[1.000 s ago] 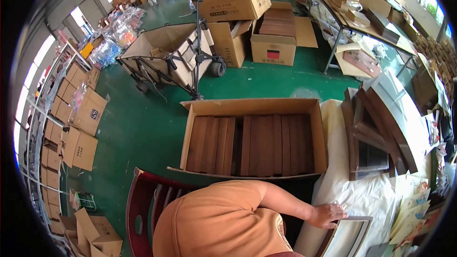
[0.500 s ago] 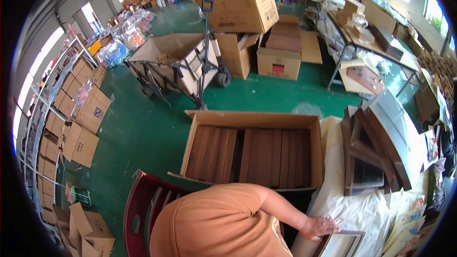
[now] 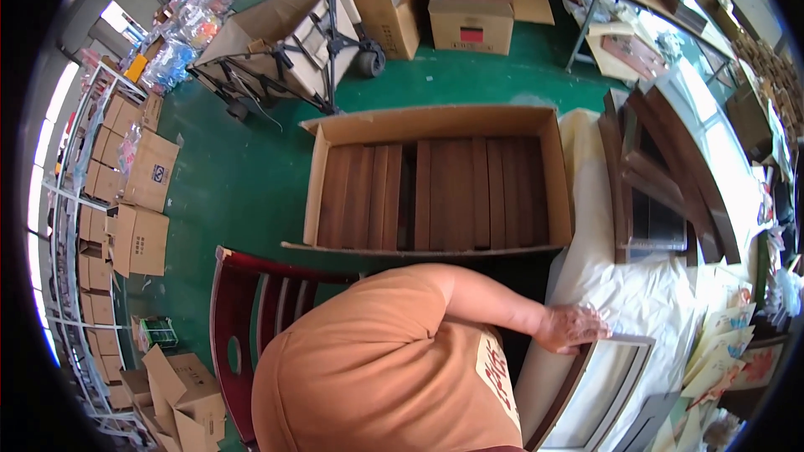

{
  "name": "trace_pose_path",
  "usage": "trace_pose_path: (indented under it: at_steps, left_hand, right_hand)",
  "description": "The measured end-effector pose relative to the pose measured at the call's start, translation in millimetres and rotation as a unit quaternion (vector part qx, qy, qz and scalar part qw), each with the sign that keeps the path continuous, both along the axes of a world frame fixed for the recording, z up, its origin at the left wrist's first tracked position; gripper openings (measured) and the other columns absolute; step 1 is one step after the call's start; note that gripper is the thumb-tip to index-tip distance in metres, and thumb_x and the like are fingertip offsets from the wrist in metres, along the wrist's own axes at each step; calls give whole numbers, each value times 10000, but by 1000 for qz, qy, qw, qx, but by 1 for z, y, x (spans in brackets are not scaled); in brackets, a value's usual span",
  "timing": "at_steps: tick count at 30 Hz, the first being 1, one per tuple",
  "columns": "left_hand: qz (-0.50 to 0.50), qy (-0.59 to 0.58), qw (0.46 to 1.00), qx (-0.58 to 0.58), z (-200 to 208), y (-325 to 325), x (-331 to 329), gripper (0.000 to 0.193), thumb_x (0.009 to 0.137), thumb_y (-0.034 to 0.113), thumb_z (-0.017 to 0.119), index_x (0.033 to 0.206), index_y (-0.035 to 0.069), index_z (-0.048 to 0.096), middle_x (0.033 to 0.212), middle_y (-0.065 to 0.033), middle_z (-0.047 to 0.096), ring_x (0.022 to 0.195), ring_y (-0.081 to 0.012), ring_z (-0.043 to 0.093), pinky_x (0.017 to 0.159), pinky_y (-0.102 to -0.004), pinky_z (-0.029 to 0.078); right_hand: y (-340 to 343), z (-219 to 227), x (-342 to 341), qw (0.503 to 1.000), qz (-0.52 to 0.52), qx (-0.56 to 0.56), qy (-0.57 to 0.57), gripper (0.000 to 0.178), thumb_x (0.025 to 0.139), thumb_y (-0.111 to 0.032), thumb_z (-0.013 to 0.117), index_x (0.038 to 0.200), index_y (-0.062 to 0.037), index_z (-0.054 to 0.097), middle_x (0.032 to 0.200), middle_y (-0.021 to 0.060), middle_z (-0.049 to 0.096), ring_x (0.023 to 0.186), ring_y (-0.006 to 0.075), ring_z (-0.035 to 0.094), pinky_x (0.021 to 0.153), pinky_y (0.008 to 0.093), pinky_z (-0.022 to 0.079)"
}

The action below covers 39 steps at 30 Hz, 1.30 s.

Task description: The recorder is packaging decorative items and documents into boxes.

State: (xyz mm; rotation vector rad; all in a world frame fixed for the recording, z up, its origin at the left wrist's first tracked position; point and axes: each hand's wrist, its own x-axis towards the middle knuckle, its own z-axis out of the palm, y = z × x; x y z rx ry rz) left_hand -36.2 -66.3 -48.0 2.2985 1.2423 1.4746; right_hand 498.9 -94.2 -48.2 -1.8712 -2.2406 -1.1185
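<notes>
Fingers [image 3: 586,318] of my right hand [image 3: 574,328] are spreading flat, pressing the top edge of the dark picture frame [image 3: 599,389] lying just below them on the white-covered tabletop [image 3: 636,293]; my left hand is hidden.

The open carton [image 3: 435,130] is sitting on the floor [image 3: 251,167], left of the tabletop [image 3: 636,293]; a picture frame [image 3: 599,389] is lying on the tabletop's near end.

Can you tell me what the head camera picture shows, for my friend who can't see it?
A person in an orange shirt rests their right hand on the top edge of a picture frame lying on a white-covered table. In front sits an open cardboard box packed with dark wooden frames, on a green floor.
</notes>
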Motion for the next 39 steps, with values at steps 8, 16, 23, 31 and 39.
trace_pose_path:
  at_steps: [8,16,23,31,39]
  left_hand:
    - [25,49,998,9,10,-4,-4,778,815,229,794,1462,-26,444,1404,-220,571,1246,-379,593,1152,-471,428]
    - [37,65,997,-25,5,-12,-1,779,848,223,773,1492,-25,414,1439,-238,548,1295,-385,573,1158,-488,429]
    - [15,51,998,16,-3,-3,10,785,851,233,760,1500,-35,407,1474,-263,525,1320,-398,563,1165,-496,424]
    - [17,60,998,-6,1,-6,6,778,857,237,750,1500,-38,409,1481,-265,515,1319,-399,560,1175,-492,417]
    - [19,73,997,-14,3,-6,7,797,864,239,751,1520,-36,391,1494,-265,500,1329,-399,551,1183,-492,410]
  right_hand:
    - [26,-20,10,886,-77,1,458,264,1012,-182,609,1077,69,658,1076,300,657,945,465,599,906,470,496]
    - [25,33,-68,876,-36,-77,475,264,1021,-210,565,1007,34,664,1010,247,652,876,391,597,853,422,508]
    - [-9,47,-76,812,-176,37,556,350,1009,-189,658,1240,74,654,1208,323,671,1044,466,642,981,465,509]
    - [-6,34,-69,634,296,16,714,468,1016,-190,650,1373,103,575,1296,342,637,1175,467,618,1104,455,446]
    - [-8,48,-84,867,-158,49,471,510,982,-148,693,1419,83,565,1346,341,621,1218,474,600,1133,448,424]
